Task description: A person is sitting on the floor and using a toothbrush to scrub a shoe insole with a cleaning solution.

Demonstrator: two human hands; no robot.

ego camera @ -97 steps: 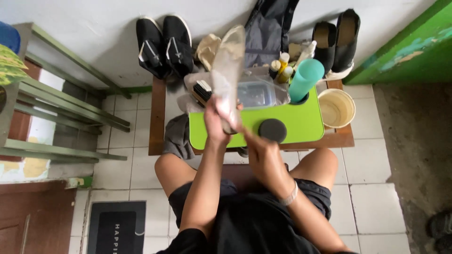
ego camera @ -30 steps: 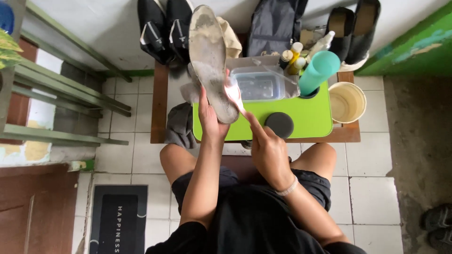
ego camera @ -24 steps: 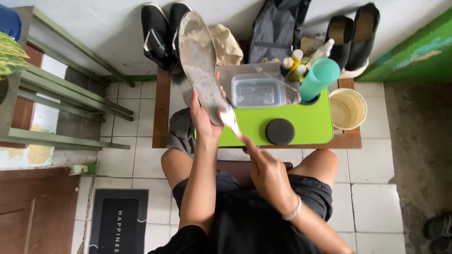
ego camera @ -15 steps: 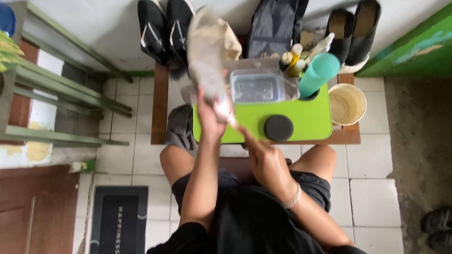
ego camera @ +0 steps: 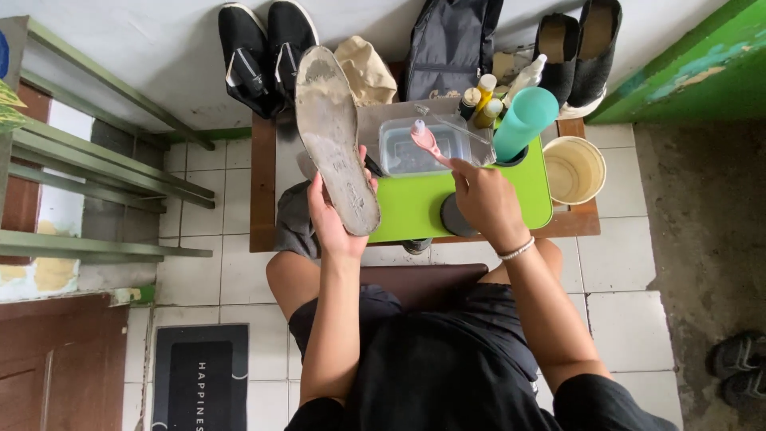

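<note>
Grey and grimy, the insole (ego camera: 335, 144) stands nearly upright in my left hand (ego camera: 335, 219), whose fingers are clamped round its lower end, holding it above the left edge of the green mat (ego camera: 415, 207) on the wooden bench (ego camera: 262, 191). My right hand (ego camera: 487, 199) has its fingers pinched together on a pink brush (ego camera: 425, 142), whose head hangs over the clear plastic tub (ego camera: 415, 148) at the back of the mat. Just right of the tub stands a teal bottle (ego camera: 523, 124), with a cream bucket (ego camera: 573, 169) beyond it, and black shoes (ego camera: 263, 48) line the wall behind.
</note>
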